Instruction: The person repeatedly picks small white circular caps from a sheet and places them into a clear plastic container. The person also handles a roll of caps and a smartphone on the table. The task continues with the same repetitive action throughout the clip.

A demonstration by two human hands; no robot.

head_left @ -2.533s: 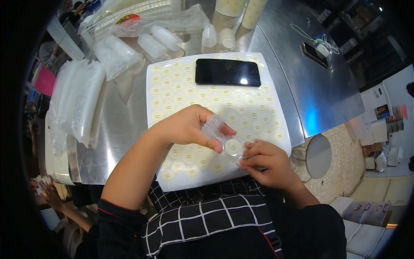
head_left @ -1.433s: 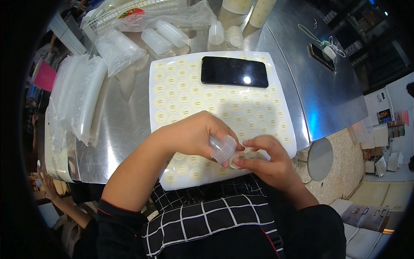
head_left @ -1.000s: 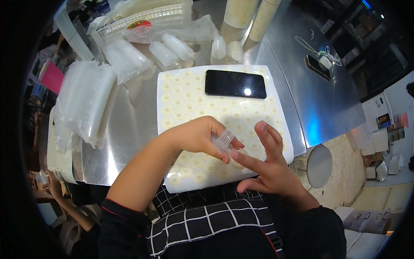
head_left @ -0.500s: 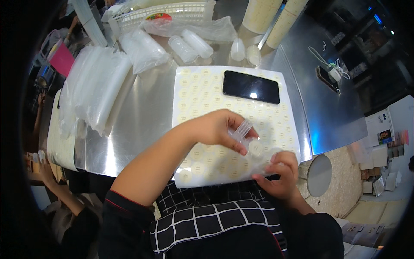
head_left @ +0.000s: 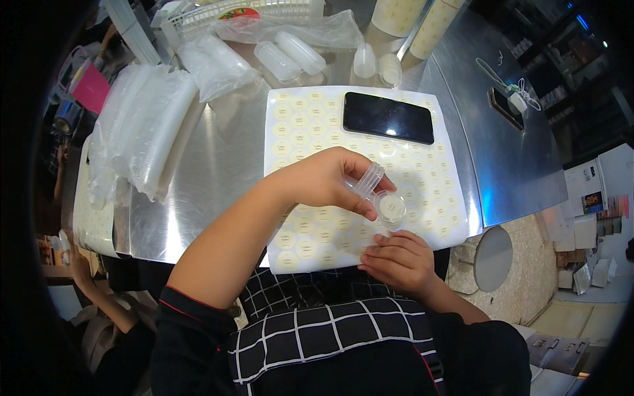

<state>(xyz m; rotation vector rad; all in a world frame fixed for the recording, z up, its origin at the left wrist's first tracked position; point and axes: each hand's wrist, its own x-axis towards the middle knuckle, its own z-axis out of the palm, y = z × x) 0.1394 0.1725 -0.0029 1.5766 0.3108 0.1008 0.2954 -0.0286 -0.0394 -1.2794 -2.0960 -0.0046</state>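
Observation:
My left hand [head_left: 333,181] is closed on a short stack of nested clear plastic cups [head_left: 371,178], held tilted above a sticker sheet. A round cream label [head_left: 392,207] shows on the clear round end facing me, at the fingertips. Below it, my right hand [head_left: 401,262] lies on the near part of the sheet, fingers stretched out and close together, with nothing visible in them. The white sticker sheet [head_left: 310,254] carries rows of round cream labels with dark print. A black phone [head_left: 388,117] rests on its far right part.
Bagged clear cup stacks [head_left: 148,132] lie at the left. Loose clear cup stacks [head_left: 300,54] and a white basket [head_left: 290,9] are at the back, beside label rolls [head_left: 396,16]. Another phone with a cable [head_left: 506,109] is far right; a round stool [head_left: 493,259] stands beyond the table edge.
My right hand has moved left and its curled fingers have straightened onto the sheet. The left hand still grips the cups, slightly higher in the picture, and the round label shows more clearly.

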